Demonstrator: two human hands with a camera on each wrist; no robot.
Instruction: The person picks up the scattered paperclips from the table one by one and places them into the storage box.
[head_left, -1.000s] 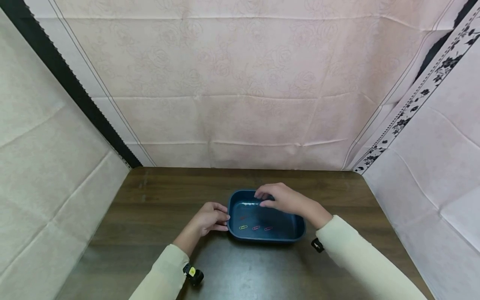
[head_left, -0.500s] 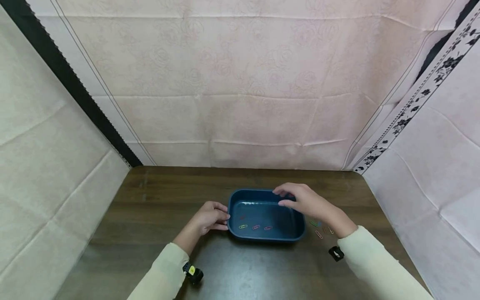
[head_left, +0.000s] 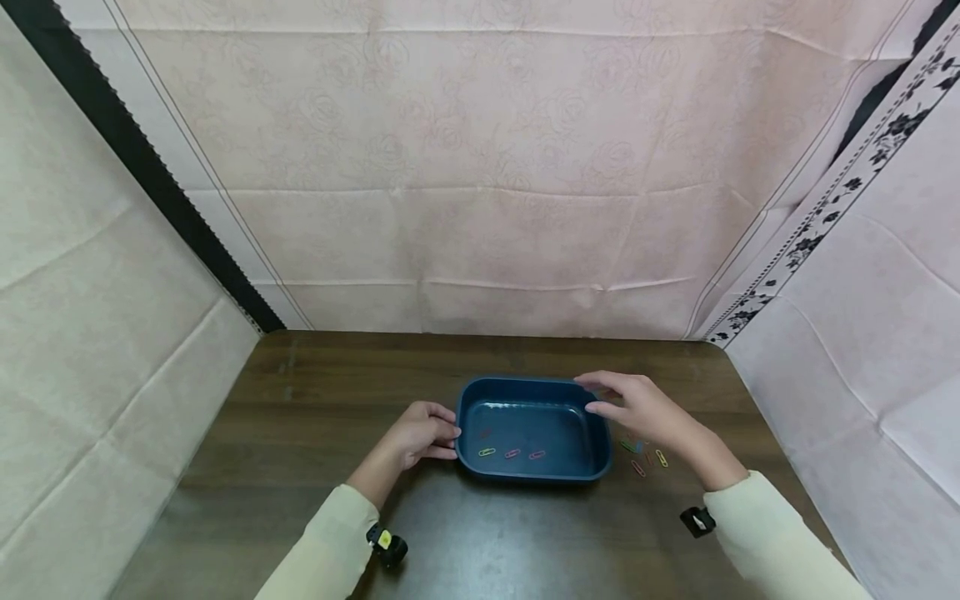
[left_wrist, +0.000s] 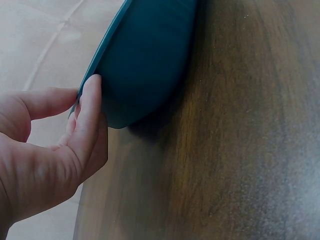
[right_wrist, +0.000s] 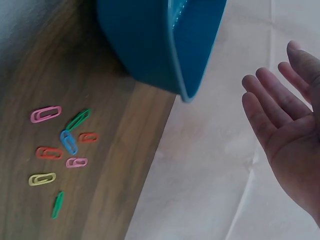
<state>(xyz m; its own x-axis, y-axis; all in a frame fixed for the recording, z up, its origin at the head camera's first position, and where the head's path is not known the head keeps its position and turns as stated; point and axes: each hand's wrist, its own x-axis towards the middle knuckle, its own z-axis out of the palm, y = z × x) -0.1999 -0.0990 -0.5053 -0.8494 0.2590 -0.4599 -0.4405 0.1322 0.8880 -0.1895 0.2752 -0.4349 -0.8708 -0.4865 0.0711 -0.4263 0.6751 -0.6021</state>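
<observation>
A dark blue rectangular tray (head_left: 536,421) stands on the wooden table. My left hand (head_left: 423,435) pinches its left rim between thumb and fingers, as the left wrist view shows. Inside lie several paper clips, among them a yellow paper clip (head_left: 487,452) and two pink ones, plus a faint reddish one. Over the right rim hovers my right hand (head_left: 637,407), fingers spread apart with nothing visible between them. In the right wrist view, several coloured paper clips lie on the table beside the tray, including a blue paper clip (right_wrist: 69,142) and a yellow paper clip (right_wrist: 42,179).
Brown wooden tabletop (head_left: 510,542) surrounds the tray. A pale patterned cloth (head_left: 487,208) hangs behind the table's far edge, and white cloths (head_left: 862,358) flank both sides. Each wrist wears a black strap with a small camera.
My right hand has moved rightward from above the tray's inside to its right rim, bringing the loose paper clips beside the tray into sight. The left hand stays put.
</observation>
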